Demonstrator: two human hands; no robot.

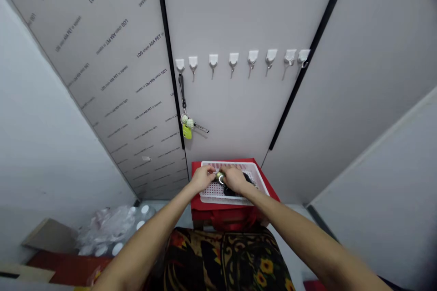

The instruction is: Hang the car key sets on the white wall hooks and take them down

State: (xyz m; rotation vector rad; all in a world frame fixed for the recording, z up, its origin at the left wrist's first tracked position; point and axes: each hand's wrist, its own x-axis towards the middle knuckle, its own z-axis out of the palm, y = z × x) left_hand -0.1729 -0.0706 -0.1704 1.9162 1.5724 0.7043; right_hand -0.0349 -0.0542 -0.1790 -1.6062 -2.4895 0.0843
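A white perforated plastic basket (210, 199) sits in front of me with both my hands inside it. My right hand (234, 178) is closed on a keychain (220, 176), which shows a metal ring and a small gold-green ball. From the left, the bent fingers of my left hand (204, 178) pinch at the near end of that keychain; their tips are small and partly hidden. Dark items (231, 192) lie in the basket under and beside my right hand. Another keychain (187, 122), with a black strap, pale green balls and a yellow-green tag, hangs on the wall.
A row of several white adhesive hooks (233, 60) runs across the wall panel; the leftmost bears the hanging keychain. Under the basket is a red cloth-covered stand (201, 206). Bottles in plastic wrap (109, 232) stand on the floor at left. Black strips (290, 104) edge the panel.
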